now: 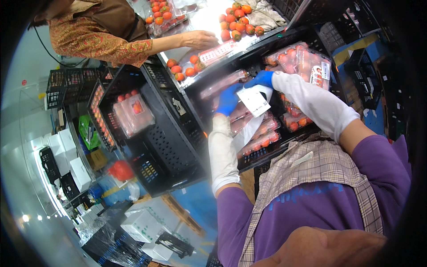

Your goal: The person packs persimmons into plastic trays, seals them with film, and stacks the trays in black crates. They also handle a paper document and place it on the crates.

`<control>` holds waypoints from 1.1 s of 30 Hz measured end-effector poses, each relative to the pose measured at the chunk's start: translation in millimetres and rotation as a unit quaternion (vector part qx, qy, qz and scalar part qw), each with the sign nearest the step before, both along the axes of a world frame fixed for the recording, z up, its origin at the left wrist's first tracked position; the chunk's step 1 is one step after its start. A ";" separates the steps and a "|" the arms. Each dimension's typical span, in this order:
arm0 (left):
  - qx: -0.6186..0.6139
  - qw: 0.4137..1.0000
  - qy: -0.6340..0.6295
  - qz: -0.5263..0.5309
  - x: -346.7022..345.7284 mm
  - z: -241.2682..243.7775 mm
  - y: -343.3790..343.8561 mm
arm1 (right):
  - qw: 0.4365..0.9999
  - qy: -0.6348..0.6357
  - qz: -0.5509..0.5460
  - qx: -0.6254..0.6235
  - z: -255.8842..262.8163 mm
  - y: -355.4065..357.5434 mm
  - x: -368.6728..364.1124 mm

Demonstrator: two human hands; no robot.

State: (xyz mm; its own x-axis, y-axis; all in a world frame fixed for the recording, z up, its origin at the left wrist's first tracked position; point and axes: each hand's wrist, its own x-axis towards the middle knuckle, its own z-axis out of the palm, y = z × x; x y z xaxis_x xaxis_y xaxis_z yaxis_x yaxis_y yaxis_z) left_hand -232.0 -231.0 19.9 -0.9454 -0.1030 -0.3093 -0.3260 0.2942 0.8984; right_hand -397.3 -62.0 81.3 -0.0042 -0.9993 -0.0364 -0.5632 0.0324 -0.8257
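Both my hands wear blue gloves, with white sleeves on the forearms, over a black plastic crate [196, 111]. My left hand [229, 99] grips the left edge of a roll of white labels [254, 100], whose backing strip [248, 131] hangs down toward my left sleeve. My right hand [262, 80] is at the roll's upper side, its fingers partly hidden. Beneath lie clear plastic packs of tomatoes [263, 139], stacked on the crate's left side. More clear packs [305, 63] fill the right side, the top one bearing printed labels.
A co-worker's hand [200, 39] reaches over a bright worktable [200, 75] with loose tomatoes [238, 20] and a cloth [267, 15]. Another black crate [166, 140] at the left holds clear packs [133, 115]. White foam boxes [140, 227] stand on the floor at lower left.
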 end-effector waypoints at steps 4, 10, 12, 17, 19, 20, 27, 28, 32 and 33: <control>-0.098 0.988 0.120 0.018 9.8 -6.0 0.9 | 0.904 -0.347 -0.058 0.244 14.4 50.6 31.3; -0.216 0.938 0.185 0.197 65.3 1.9 60.4 | 0.885 -0.299 -0.169 0.314 42.7 79.3 39.2; -0.240 0.935 0.174 0.194 78.0 -7.9 63.0 | 0.874 -0.320 -0.171 0.325 25.1 74.5 37.0; -0.193 0.946 0.156 0.211 62.4 -8.2 44.5 | 0.896 -0.364 -0.180 0.181 -35.5 68.7 47.4; -0.188 0.940 0.125 0.254 44.5 7.7 38.4 | 0.932 -0.201 -0.220 0.204 -50.2 53.7 49.5; -0.195 0.942 0.101 0.253 43.0 11.3 37.4 | 0.906 -0.217 -0.282 0.228 -51.1 48.4 55.0; -0.058 0.957 0.118 0.259 54.9 10.2 41.9 | 0.927 -0.111 -0.296 0.205 -68.0 26.5 55.1; -0.058 0.957 0.116 0.259 55.4 8.6 41.4 | 0.929 -0.057 -0.291 0.223 -70.6 22.8 54.6; -0.061 0.957 0.102 0.264 48.9 9.8 40.2 | 0.911 -0.019 -0.320 0.260 -69.4 17.5 59.6; -0.063 0.957 0.097 0.267 47.0 10.7 40.7 | 0.910 -0.012 -0.325 0.257 -65.9 16.8 61.2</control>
